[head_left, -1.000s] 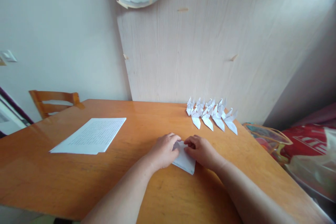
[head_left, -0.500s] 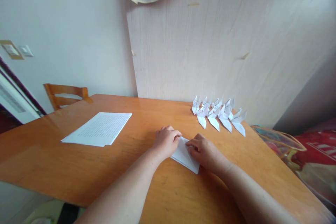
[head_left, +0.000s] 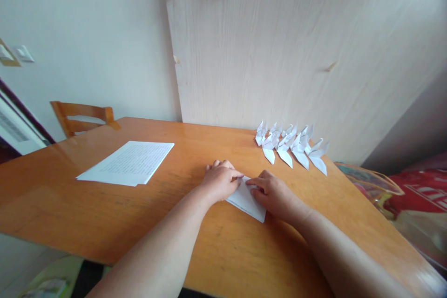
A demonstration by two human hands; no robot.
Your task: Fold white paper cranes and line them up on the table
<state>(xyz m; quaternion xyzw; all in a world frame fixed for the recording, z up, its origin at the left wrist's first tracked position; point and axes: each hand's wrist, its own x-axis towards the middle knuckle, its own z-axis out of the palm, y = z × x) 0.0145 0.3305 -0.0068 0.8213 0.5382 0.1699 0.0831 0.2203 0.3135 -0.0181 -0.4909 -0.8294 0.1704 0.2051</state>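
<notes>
A folded white sheet of paper (head_left: 248, 203), with a line of print along its near edge, lies on the table between my hands. My left hand (head_left: 222, 180) rests over its far left side, fingers curled and thumb near the top corner. My right hand (head_left: 274, 193) grips the right side, its index finger reaching across the paper toward the left thumb. The fingertips of both hands press on the paper, and parts of it are hidden beneath them.
Several folded paper cranes (head_left: 301, 149) stand in rows at the back right of the wooden table (head_left: 153, 223). On the left lies a stack of printed sheets (head_left: 127, 164). A wooden chair (head_left: 82, 111) is behind the far left edge; bags (head_left: 419, 195) sit off the right edge.
The camera view has tipped slightly downward. My right index finger has shifted toward the paper's top corner, closer to my left thumb. Both hands stay on the folded paper.
</notes>
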